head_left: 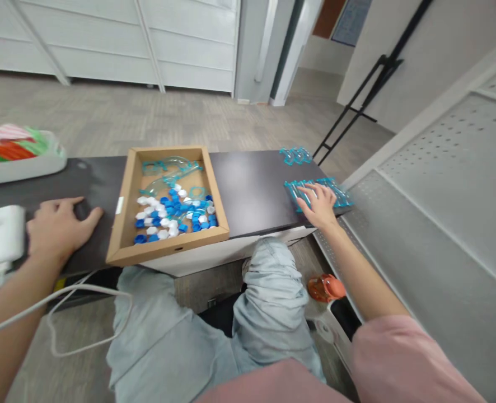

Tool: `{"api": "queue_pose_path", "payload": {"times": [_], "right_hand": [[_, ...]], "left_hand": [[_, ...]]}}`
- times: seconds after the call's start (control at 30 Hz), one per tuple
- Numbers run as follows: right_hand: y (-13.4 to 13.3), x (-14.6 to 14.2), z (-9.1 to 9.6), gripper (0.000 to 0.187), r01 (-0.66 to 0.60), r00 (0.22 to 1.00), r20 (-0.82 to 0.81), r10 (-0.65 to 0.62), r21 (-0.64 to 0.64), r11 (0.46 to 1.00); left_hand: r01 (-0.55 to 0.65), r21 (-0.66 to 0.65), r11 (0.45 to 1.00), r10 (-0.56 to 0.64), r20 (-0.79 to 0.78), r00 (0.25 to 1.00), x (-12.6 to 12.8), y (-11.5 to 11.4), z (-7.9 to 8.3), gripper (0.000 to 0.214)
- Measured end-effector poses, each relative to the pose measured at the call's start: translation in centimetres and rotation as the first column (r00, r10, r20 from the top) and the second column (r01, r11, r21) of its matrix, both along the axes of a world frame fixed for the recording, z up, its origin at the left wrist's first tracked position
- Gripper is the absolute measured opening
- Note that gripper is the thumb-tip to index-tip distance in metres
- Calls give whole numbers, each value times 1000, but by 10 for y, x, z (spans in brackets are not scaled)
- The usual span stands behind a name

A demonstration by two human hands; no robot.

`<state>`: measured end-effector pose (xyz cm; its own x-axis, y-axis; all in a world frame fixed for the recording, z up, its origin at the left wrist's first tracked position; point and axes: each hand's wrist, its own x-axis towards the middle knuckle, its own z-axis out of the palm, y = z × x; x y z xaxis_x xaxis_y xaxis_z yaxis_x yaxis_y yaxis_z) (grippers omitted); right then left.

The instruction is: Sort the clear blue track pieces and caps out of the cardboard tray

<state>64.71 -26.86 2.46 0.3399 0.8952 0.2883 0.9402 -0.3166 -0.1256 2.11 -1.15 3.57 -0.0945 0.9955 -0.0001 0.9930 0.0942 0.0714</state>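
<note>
My left hand point(63, 226) rests on the dark table point(248, 190), thumb and fingers apart, holding nothing. It lies between a white device point(0, 235) and a cardboard tray point(116, 238). Inside the tray are blue and white plastic caps point(176, 210) and several clear pieces with teal ends point(172, 170). At the table's right end, my right hand point(319, 204) lies over a row of clear tubes with teal ends point(340, 193), fingers spread and touching them. A smaller group of similar curved pieces point(295, 155) sits behind that row.
A white basket point(50, 159) with colourful packets stands at the far left. A white cable point(92, 288) loops near my left arm. Perforated grey panels point(441, 184) border the right side. An orange-lidded bottle point(327, 288) stands low beside my knee.
</note>
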Motion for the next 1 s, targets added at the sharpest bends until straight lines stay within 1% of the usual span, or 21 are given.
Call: {"api": "queue_pose_path", "payload": {"times": [0.03, 0.1, 0.17, 0.23, 0.3, 0.37, 0.43, 0.5, 0.53, 0.57, 0.6, 0.67, 0.73, 0.77, 0.83, 0.9, 0.93, 1.0], "right_hand": [[5, -7, 2, 52, -31, 1000, -2, 31, 37, 999], [21, -29, 7, 50, -126, 992, -17, 128, 83, 989], [44, -62, 16, 45, -263, 963, -42, 268, 96, 960], [72, -106, 27, 41, -416, 902, -82, 423, 94, 905], [103, -152, 39, 44, -540, 827, -134, 546, 85, 838], [134, -193, 48, 51, -635, 756, -179, 630, 33, 772], [160, -226, 51, 54, -709, 700, -200, 685, -88, 699], [179, -247, 49, 52, -744, 667, -218, 712, -224, 629], [185, -254, 47, 49, -748, 661, -227, 715, -272, 605], [188, -259, 45, 47, -746, 662, -231, 713, -300, 595], [189, -262, 42, 46, -741, 667, -231, 708, -308, 597], [188, -263, 37, 46, -727, 685, -221, 694, -268, 632], [185, -261, 33, 46, -724, 688, -241, 684, -177, 666], [183, -259, 31, 46, -726, 678, -273, 682, -108, 679], [183, -255, 27, 48, -711, 631, -370, 682, 76, 699], [183, -248, 21, 54, -645, 554, -489, 674, 260, 719], [184, -244, 19, 58, -603, 508, -550, 663, 323, 730], [184, -232, 15, 66, -546, 422, -649, 633, 375, 749]], "left_hand": [[13, -5, 1000, -13, 35, 999, -5, -1, -2, 94], [46, 21, 999, -48, 95, 994, -7, -1, -4, 96], [56, 45, 997, -62, 134, 989, -4, -1, -3, 90], [49, 59, 997, -57, 147, 988, -1, -3, -2, 86], [64, 53, 997, -72, 152, 986, -1, -5, -1, 84], [79, 50, 996, -86, 160, 983, -3, -5, -2, 84], [72, 63, 995, -82, 171, 982, -5, -4, -5, 82], [44, 85, 995, -59, 186, 981, -7, -2, -9, 79], [38, 93, 995, -55, 194, 979, -8, 0, -11, 78], [39, 98, 994, -59, 202, 978, -8, 1, -13, 78], [38, 102, 994, -58, 206, 977, -8, 2, -15, 78], [39, 103, 994, -60, 208, 976, -8, 2, -17, 78], [44, 102, 994, -64, 205, 977, -8, 1, -16, 78], [46, 101, 994, -66, 203, 977, -7, 0, -14, 78], [49, 86, 995, -65, 197, 978, -7, -3, -9, 78], [74, 55, 996, -83, 193, 978, -5, -5, -4, 81], [85, 41, 996, -91, 191, 977, -5, -6, -2, 83], [83, 27, 996, -86, 179, 980, -3, -6, 0, 84]]}}
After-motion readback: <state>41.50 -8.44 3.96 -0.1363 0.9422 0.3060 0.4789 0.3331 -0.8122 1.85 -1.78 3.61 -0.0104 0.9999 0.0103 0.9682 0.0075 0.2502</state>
